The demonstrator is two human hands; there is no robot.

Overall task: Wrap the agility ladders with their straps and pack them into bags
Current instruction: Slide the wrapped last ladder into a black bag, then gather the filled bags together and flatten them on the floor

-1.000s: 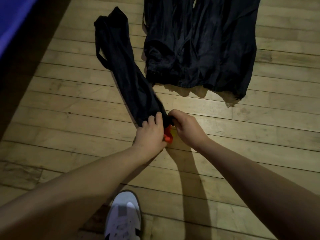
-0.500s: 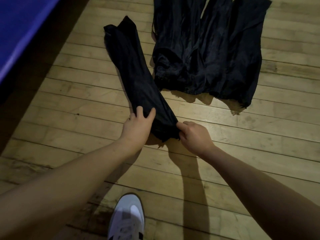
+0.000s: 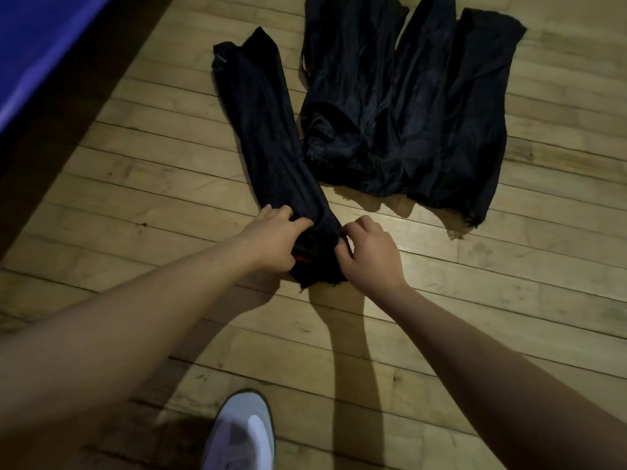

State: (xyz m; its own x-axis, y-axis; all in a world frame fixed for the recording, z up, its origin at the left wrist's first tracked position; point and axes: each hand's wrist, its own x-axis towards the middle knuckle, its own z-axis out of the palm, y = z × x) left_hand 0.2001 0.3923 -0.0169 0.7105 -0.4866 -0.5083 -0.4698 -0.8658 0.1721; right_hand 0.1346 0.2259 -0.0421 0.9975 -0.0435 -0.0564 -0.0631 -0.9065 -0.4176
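A long black bag [image 3: 271,137] lies on the wooden floor, filled and running away from me. At its near open end a sliver of the orange ladder [image 3: 303,259] shows inside the mouth. My left hand [image 3: 271,240] grips the bag's mouth on its left side, fingers curled over the fabric. On the right side of the mouth, my right hand [image 3: 368,254] pinches the fabric edge. Most of the ladder is hidden inside the bag.
A pile of several flat black bags [image 3: 407,106] lies just right of the filled one. A blue mat [image 3: 37,45] edges the floor at the upper left. My white shoe [image 3: 241,432] stands at the bottom centre.
The bag's mouth, which half a second ago covered the ladder fully, is now held open a little by both hands, and a strip of orange shows again. The view has shifted slightly.
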